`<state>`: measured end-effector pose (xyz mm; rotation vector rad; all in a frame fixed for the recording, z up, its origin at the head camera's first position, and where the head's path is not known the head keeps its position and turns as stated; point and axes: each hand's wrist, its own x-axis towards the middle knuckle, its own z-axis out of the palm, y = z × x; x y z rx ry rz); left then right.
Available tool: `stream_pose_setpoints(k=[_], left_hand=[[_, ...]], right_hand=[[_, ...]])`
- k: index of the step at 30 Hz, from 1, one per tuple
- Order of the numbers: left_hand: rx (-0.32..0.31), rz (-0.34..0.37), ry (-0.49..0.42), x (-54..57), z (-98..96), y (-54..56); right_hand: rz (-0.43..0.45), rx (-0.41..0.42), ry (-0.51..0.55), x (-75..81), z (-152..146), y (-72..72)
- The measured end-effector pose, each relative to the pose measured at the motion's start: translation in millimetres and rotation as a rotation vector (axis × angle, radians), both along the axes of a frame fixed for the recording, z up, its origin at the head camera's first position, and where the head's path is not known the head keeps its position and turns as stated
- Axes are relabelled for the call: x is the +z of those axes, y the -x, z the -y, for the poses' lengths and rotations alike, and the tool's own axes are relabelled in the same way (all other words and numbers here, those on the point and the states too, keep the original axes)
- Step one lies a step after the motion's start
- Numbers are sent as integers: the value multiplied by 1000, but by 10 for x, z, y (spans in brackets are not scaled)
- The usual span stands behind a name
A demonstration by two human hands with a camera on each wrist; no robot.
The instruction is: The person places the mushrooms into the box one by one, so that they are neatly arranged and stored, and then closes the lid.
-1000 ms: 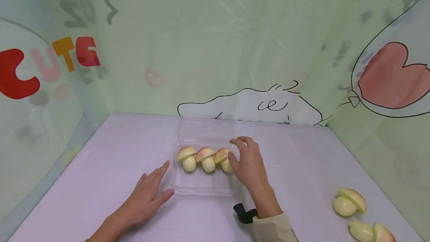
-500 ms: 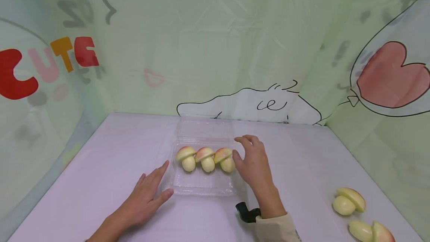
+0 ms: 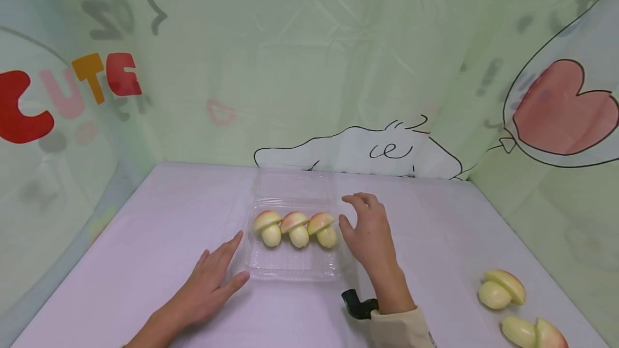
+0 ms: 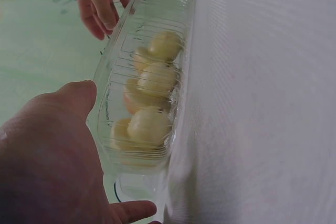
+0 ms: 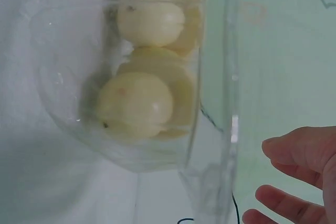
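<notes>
Three pale mushroom-shaped pieces with reddish-yellow caps stand in a row in a clear plastic clamshell box (image 3: 290, 266): left (image 3: 272, 236), middle (image 3: 299, 237) and right (image 3: 327, 237). The box's lid (image 3: 294, 184) is folded back. At its left side lies my left hand (image 3: 208, 289), thumb and fingers spread; in the left wrist view the thumb (image 4: 79, 97) is by the rim. My right hand (image 3: 371, 235) hovers just right of the box, fingers loosely bent and holding nothing. A gap separates it from the box rim (image 5: 233, 124) in the right wrist view.
Two more mushroom-shaped pieces, one upper (image 3: 502, 289) and one lower (image 3: 534, 333), lie at the table's front right. A black angled object (image 3: 359, 306) shows by my right wrist. Printed curtains (image 3: 309, 69) enclose the white table (image 3: 193, 197).
My right hand has drawn back to the right, off the right mushroom-shaped piece, which now shows whole. My left hand stays where it was.
</notes>
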<state>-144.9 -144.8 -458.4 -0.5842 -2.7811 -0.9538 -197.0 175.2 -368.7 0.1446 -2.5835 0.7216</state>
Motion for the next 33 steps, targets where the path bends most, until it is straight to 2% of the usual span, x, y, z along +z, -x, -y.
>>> stream_pose_setpoints(k=[9,15,22,33], left_hand=[[2,10,2,9,-4,-2],[1,10,-1,13,-7,-1],[1,13,1,21,-10,-3],[0,13,-1,25,-12,-6]], right_hand=[[-39,5,13,8,-28,-11],[-23,-4,16,22,-47,-7],[-47,-7,21,23,-76,-7],[-5,-18,47,46,-104,-8]])
